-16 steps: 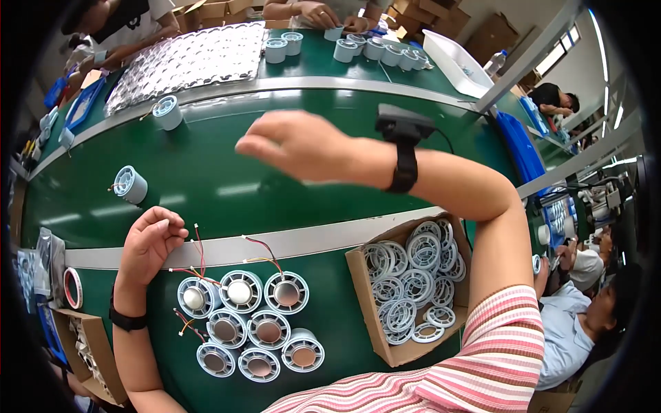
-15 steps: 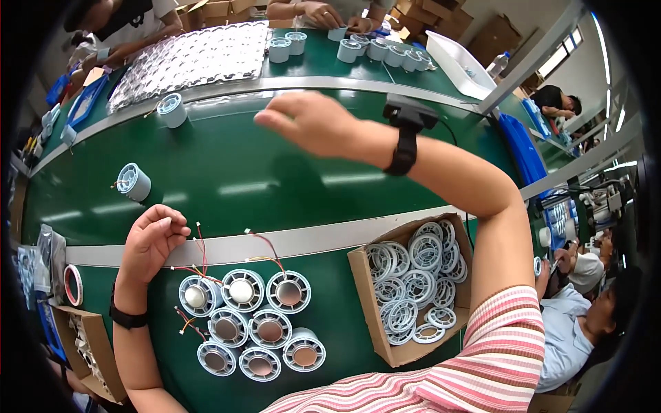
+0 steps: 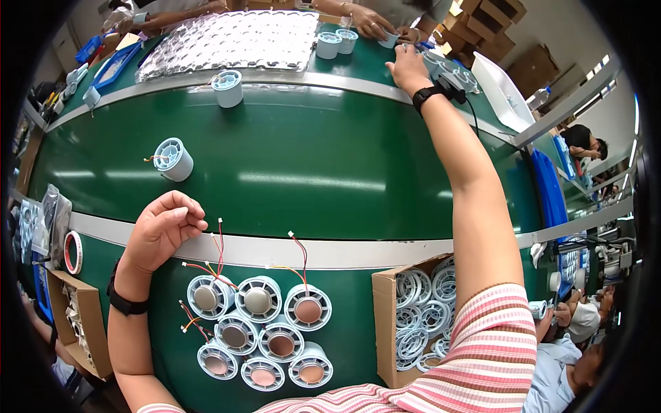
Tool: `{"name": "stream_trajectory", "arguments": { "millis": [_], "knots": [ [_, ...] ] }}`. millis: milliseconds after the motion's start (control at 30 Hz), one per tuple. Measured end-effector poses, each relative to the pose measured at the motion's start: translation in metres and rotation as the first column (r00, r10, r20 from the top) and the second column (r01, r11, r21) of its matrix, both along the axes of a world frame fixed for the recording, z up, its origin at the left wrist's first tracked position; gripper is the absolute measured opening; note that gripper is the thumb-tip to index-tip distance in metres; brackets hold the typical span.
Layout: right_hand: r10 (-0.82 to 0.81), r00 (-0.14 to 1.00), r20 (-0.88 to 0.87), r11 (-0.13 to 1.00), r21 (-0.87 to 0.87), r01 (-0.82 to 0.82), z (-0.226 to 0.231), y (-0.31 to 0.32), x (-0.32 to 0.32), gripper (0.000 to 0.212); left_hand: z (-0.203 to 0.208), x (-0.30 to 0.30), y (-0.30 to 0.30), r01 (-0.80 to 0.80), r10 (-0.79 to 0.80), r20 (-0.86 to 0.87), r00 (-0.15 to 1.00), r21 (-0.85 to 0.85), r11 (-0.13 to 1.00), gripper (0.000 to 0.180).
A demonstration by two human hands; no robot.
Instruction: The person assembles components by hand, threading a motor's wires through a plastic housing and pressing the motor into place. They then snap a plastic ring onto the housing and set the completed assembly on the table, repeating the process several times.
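- Our left hand [image 3: 169, 220] is half curled at the near metal rail [image 3: 344, 253]; we cannot tell whether it pinches anything
- Our right hand [image 3: 410, 67] is out over the far bench [image 3: 368, 65], beside a row of cups [image 3: 449, 73]; we cannot tell its grip
- Eight pale blue cups [image 3: 281, 344] stand between our forearms
- Two more cups [image 3: 173, 160] stand on the green belt [image 3: 310, 148]
- We have rings [image 3: 407, 316] in a cardboard box [image 3: 385, 337]

Bright white light fills the room. Long glare streaks lie across the green conveyor belt [image 3: 310, 213], and the silver tray [image 3: 227, 48] at far left shines nearly white. Shadows are faint. The left hand [image 3: 169, 224] looks sharp; the far metal rail [image 3: 310, 80] bends, and black fills the corners.
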State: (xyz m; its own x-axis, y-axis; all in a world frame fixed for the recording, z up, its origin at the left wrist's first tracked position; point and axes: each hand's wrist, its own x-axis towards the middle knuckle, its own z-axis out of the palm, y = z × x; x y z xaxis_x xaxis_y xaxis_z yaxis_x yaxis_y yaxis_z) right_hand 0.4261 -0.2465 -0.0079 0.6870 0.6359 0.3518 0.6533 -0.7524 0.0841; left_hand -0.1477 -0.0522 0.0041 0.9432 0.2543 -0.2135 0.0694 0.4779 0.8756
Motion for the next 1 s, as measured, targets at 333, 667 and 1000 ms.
{"name": "stream_trajectory", "arguments": {
  "millis": [333, 667, 1000],
  "knots": [
    [0.323, 0.939, -0.122, 0.92, 0.273, -0.281, 0.016, -0.087, -0.113, 0.044, -0.009, 0.003, 0.01, 0.068, -0.067, 0.057, 0.996, -0.017, 0.998, 0.015],
    [0.799, 0.469, -0.377, 0.589, 0.329, -0.738, 0.086, -0.12, -0.362, 0.04, -0.016, 0.008, 0.019, 0.1, -0.094, 0.149, 0.984, -0.029, 0.995, 0.019],
    [0.846, 0.239, -0.477, 0.457, 0.416, -0.786, 0.075, -0.133, -0.43, 0.047, -0.012, -0.016, 0.023, -0.103, 0.086, 0.224, 0.971, 0.064, 0.993, 0.019]
  ]
}}
